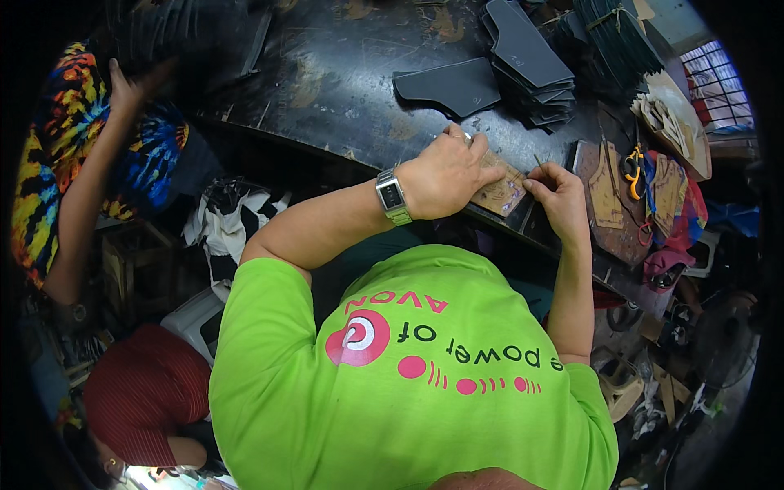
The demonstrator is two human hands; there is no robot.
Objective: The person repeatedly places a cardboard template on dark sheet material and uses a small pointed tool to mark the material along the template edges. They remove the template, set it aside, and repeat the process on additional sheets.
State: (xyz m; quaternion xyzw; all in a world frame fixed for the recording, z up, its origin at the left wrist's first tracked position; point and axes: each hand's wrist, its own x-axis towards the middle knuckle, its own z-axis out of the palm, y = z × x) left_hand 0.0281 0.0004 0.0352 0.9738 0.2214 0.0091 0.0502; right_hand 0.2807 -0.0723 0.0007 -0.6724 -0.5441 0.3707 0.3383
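Observation:
My left hand (pixel 445 175), with a metal wristwatch (pixel 392 194) on its wrist, presses on a brown flat template (pixel 501 196) at the table's near edge. Its fingers bend over the far side and the thumb lies across the top. Just to the right, my right hand (pixel 559 196) pinches a thin dark stick-like tool (pixel 538 163) between thumb and fingertips; the tool's exact kind is too small to tell. Beyond my hands lie a dark cut piece (pixel 453 87) and a stack of similar dark pieces (pixel 531 57).
The dark table (pixel 327 98) spans the top. At right are a board (pixel 584 184) with brown templates (pixel 606 196), yellow-handled scissors (pixel 633 170), a box of pale scraps (pixel 674 122) and a tied dark bundle (pixel 616 37). Two other people, in a multicoloured garment (pixel 77 106) and a dark red shirt (pixel 143 392), are at left.

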